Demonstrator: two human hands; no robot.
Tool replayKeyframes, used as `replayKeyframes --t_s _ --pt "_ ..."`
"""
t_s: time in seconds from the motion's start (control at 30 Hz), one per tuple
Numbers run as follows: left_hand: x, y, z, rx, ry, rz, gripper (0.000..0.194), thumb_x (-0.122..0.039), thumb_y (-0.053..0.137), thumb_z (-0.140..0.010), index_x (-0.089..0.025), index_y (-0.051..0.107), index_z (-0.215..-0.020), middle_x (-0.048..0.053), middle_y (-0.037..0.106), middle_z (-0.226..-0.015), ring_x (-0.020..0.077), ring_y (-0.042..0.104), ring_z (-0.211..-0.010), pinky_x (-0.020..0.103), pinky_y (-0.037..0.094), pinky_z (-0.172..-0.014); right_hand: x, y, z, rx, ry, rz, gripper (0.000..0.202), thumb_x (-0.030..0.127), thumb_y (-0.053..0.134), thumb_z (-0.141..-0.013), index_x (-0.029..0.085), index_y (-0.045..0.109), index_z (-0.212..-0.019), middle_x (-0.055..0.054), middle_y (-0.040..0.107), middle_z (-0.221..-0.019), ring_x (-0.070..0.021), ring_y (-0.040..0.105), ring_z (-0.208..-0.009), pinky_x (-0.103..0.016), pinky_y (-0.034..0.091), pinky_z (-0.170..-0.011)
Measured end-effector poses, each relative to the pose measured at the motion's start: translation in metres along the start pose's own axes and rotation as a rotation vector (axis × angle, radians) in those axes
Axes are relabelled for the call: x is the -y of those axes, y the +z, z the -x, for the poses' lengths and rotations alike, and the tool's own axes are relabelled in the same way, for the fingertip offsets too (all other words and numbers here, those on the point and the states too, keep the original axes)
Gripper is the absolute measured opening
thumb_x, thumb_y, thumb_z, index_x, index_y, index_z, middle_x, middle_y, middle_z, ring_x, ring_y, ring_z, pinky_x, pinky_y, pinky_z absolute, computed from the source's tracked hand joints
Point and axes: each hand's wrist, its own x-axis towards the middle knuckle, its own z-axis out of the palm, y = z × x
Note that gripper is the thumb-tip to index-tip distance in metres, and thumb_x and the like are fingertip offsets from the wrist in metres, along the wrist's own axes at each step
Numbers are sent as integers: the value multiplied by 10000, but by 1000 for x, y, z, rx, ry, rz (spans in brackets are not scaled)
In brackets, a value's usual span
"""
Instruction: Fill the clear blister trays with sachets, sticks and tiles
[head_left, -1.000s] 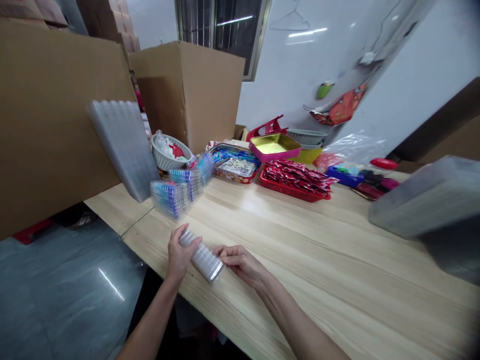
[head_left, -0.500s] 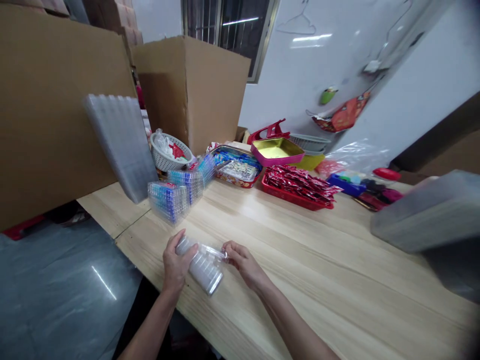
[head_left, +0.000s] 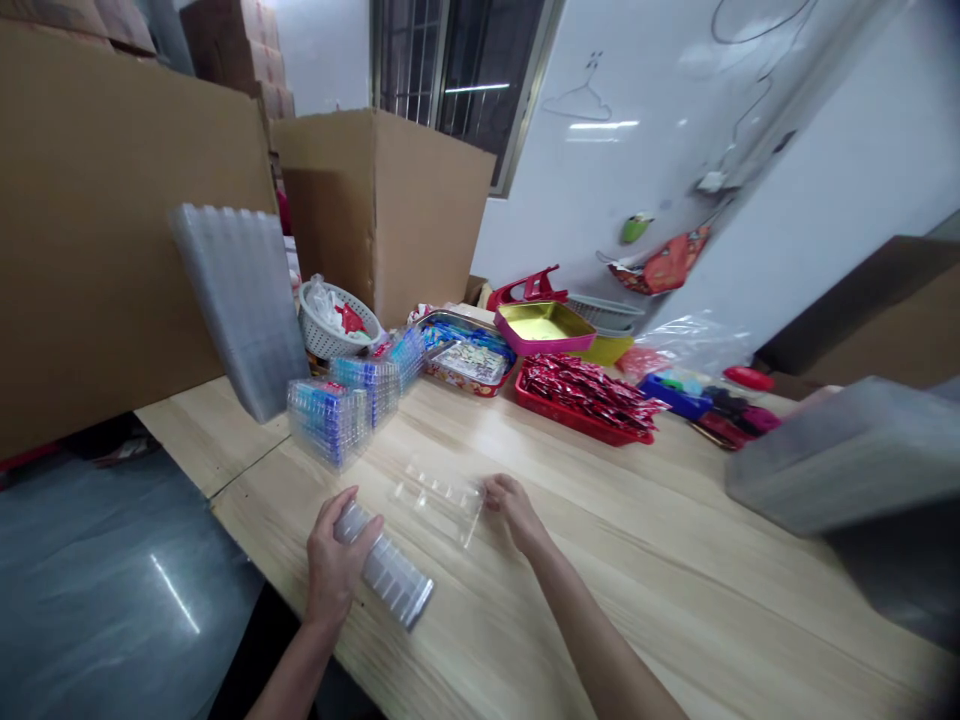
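Observation:
My left hand (head_left: 335, 555) grips one end of a stack of clear plastic trays (head_left: 394, 575) near the front edge of the table. To its right, my right hand (head_left: 514, 508) pinches the right end of a single clear tray (head_left: 442, 503), blurred by motion and apart from the stack. Beyond my left hand stand packed clear cases (head_left: 330, 420) with blue and white contents. A tall stack of clear plastic sheets (head_left: 244, 310) leans against a large carton behind them.
A red tray (head_left: 585, 400) of red packets lies beyond my right hand, beside a patterned tin (head_left: 469, 365). A white basket (head_left: 337, 320) stands back left. At the right is a translucent bin (head_left: 840, 470). Large cartons (head_left: 420, 210) rise behind the table (head_left: 637, 560).
My right hand has moved away to the right with the single tray, which has come off the stack. My left hand still grips the stack, now a little lower left in view.

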Motion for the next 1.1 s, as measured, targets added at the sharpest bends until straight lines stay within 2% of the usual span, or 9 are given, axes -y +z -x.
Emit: replayKeyframes --t_s 0.1,0.13,0.2,0.27,0.33,0.53,0.83,0.93,1.1 --pt "0 1 1 6 4 5 472 -334 745 -610 -177 656 -1047 92 643 -1114 273 571 -1069 393 417 -974 6 -1 17 -98 -204 116 258 431 652 -674 205 577 -772 -58 586 -875 -227 531 -875 -383 422 -822" --pt "-2 1 1 10 7 8 472 -328 744 -608 -171 655 -1044 95 642 -1113 272 569 -1073 391 418 -972 9 4 28 -36 -262 154 255 441 648 -699 203 588 -768 -59 585 -883 -224 524 -878 -371 411 -825" --pt "-6 1 2 11 11 10 470 -317 741 -602 -157 654 -1036 101 643 -1103 269 570 -1070 389 421 -968 14 21 56 223 -283 168 275 461 640 -741 188 612 -713 -63 582 -875 -216 526 -863 -346 400 -806" --pt "-10 0 2 10 16 -3 465 -317 737 -606 -148 651 -1031 101 643 -1092 264 573 -1061 389 426 -962 19 39 82 480 -172 82 310 474 653 -750 174 631 -674 -60 574 -880 -198 524 -839 -319 393 -771" --pt "-12 -1 2 18 27 -22 464 -324 731 -619 -145 646 -1039 100 643 -1089 259 573 -1058 389 430 -957 24 53 100 583 -56 -19 330 486 685 -727 167 641 -657 -46 558 -872 -175 507 -803 -300 377 -743" --pt "-7 -12 5 41 67 -59 478 -337 729 -640 -142 632 -1066 108 635 -1098 252 577 -1048 397 433 -955 34 65 111 655 41 -111 363 469 716 -702 153 606 -559 -23 516 -806 -147 454 -731 -291 328 -723" --pt "-7 -32 7 75 47 -57 508 -311 727 -626 -154 626 -1099 93 633 -1092 242 588 -1019 375 464 -922 28 84 127 694 224 -302 258 353 749 -640 145 603 -590 -8 511 -744 -130 427 -675 -272 302 -643" --pt "-4 -34 9 74 42 -39 502 -311 722 -633 -154 625 -1100 94 634 -1099 243 588 -1029 388 450 -951 27 87 132 664 185 -272 297 375 724 -675 152 556 -573 -6 493 -750 -132 422 -683 -274 307 -651" --pt "-3 -35 11 49 -21 -21 543 -305 717 -624 -135 613 -1129 113 631 -1148 262 571 -1083 416 415 -1002 17 85 131 535 -12 -90 372 449 611 -787 175 473 -578 -8 471 -757 -147 424 -716 -281 319 -678"
